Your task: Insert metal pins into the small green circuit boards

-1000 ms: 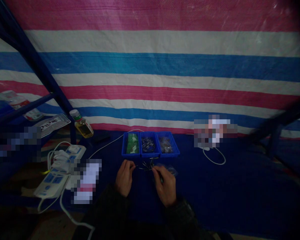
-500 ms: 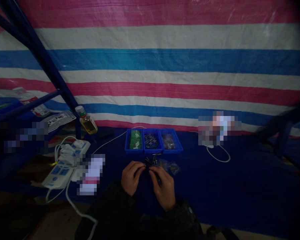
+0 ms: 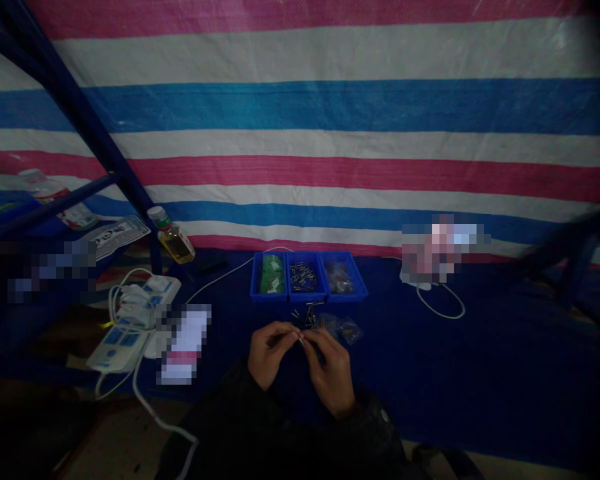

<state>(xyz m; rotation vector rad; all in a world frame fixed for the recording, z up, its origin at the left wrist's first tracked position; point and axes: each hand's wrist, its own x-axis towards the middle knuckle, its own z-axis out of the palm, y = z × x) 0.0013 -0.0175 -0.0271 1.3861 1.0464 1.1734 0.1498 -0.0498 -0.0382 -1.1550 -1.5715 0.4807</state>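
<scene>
I view the dark blue table [image 3: 455,373], the three blue trays [image 3: 307,297] at its back, then the left hand [image 3: 266,355] and right hand [image 3: 333,377], fingertips together. Clear bags [image 3: 351,331] and loose metal pins [image 3: 310,315] lie between hands and trays. Both hands clamp a small metal part [image 3: 301,339]. I judge the step as two-handed fingertip work; the next move calls for a steady pinch. The hands hide most of the part; dim light obscures the bags' contents.

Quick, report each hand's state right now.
Left hand: closed, pinching a small metal piece.
Right hand: closed on the same small metal piece; whether its palm holds more cannot be told.
</scene>
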